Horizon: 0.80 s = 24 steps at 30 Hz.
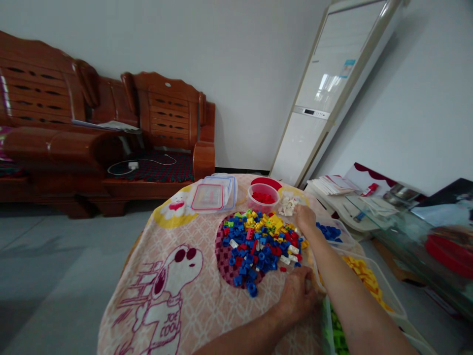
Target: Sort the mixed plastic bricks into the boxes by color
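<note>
A heap of blue, yellow, red and white toy bricks (260, 244) lies on a round table under a pink cartoon-print cloth (173, 276). My left hand (297, 293) rests on the cloth at the heap's near right edge, fingers curled down; what they hold is hidden. My right hand (305, 217) reaches to the heap's far right edge, beside a clear tray of white bricks (287, 204); its fingers are hidden behind the back of the hand. A tub of red bricks (263, 197) stands behind the heap.
Clear trays along the right rim hold blue bricks (330, 231), yellow bricks (364, 276) and green bricks (335, 336). Stacked clear lids (213, 195) lie at the far left. A wooden sofa (111, 138), a standing air conditioner (325, 93) and a glass side table (399, 217) surround the table.
</note>
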Motion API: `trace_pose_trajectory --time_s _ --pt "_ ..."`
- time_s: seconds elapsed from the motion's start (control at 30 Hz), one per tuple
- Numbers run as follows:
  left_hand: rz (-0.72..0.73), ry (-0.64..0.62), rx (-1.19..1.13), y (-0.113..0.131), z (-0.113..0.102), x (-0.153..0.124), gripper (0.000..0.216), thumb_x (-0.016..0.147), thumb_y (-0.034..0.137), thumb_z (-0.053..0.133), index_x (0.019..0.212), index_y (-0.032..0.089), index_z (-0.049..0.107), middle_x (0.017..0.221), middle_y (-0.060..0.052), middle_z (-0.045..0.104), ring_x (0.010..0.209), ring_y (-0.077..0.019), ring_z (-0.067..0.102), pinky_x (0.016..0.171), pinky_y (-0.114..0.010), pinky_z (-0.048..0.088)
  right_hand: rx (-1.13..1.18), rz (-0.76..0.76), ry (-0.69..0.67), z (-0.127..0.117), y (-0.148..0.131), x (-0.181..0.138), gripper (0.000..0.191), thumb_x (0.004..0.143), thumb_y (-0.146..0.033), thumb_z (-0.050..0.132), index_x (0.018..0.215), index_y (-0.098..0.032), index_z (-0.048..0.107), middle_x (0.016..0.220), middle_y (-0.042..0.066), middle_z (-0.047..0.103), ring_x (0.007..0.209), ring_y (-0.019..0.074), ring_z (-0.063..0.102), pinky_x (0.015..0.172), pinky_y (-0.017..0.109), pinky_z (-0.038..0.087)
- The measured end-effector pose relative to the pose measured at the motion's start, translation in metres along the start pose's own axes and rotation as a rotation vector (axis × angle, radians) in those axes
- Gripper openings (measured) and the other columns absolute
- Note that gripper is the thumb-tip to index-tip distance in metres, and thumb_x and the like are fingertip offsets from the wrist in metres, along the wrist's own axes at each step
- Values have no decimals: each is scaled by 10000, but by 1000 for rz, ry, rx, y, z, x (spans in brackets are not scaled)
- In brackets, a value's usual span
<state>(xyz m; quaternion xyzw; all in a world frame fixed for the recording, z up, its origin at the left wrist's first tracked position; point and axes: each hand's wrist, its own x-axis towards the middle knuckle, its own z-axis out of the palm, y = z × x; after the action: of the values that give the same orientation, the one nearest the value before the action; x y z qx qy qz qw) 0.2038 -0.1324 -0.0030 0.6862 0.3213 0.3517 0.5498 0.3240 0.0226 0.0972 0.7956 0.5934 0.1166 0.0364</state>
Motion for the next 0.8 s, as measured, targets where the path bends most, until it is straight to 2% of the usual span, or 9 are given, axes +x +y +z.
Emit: trace_pose_trajectory --time_s 0.27,0.37,0.47,0.63,0.8 --pt "8 -4 -14 -1 0 -1 317 696 190 590 1012 165 611 837 -37 592 817 -181 501 740 -280 429 6 -56 -32 -1 -4 3 289 900 -181 436 1018 -174 699 1026 134 702 987 216 652 787 268 457" --pt "1 -4 29 -1 0 0 316 695 173 584 1009 165 610 884 -44 604 825 -182 511 744 -283 428 2 -61 -43 -3 -7 6 294 881 -152 445 1034 -178 695 1075 135 692 1008 218 646 785 266 452" --pt "2 2 52 0 0 0 322 679 142 573 997 159 622 916 -47 611 804 -174 520 724 -279 421 -3 -69 -64 -5 -9 7 296 852 -119 449 987 -160 708 1034 143 702 974 226 658 755 266 449" --pt "9 22 65 3 -1 0 340 660 115 565 992 150 632 908 -41 620 777 -159 524 710 -265 412 3 -114 -87 -9 -7 0 274 802 -112 485 923 -177 721 1004 120 709 973 218 652 758 255 427" --pt "23 36 75 3 -1 0 333 651 104 566 975 148 629 867 -31 619 741 -145 514 710 -258 412 29 -150 -79 -12 -6 -12 267 810 -130 472 889 -181 721 974 111 710 956 215 649 722 250 410"
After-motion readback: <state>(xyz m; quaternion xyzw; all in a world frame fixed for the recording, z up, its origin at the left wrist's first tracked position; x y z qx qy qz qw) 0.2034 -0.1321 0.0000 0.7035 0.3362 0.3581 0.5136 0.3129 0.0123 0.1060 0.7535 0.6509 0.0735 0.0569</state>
